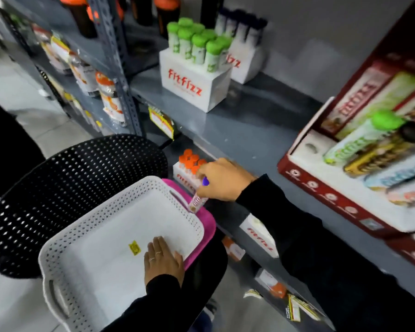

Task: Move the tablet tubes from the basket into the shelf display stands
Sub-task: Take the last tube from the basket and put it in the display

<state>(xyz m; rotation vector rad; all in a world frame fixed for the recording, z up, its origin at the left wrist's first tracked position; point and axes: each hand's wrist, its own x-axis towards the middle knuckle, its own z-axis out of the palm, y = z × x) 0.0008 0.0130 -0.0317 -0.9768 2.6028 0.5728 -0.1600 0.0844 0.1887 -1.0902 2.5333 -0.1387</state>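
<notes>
A white perforated basket [58, 267] sits on a pink basket [207, 226] on a black chair; its floor shows only a small yellow sticker [134, 247]. My left hand [163, 258] lies flat inside it, fingers apart, holding nothing. My right hand [222, 179] is shut on a tablet tube [197, 201] with a purple cap, held tilted over the pink basket's far rim, right beside a white display stand [181, 177] of orange-capped tubes on the lower shelf. On the upper shelf stand a white stand [189, 80] of green-capped tubes and another [246, 61] of dark-capped tubes.
The black perforated chair [65, 188] stands against the grey metal shelf [237, 130]. A red carton [359, 188] of lying tubes fills the shelf's right side. More white boxes [259, 236] sit on the lower shelf. A second rack [82, 73] with packets stands to the left.
</notes>
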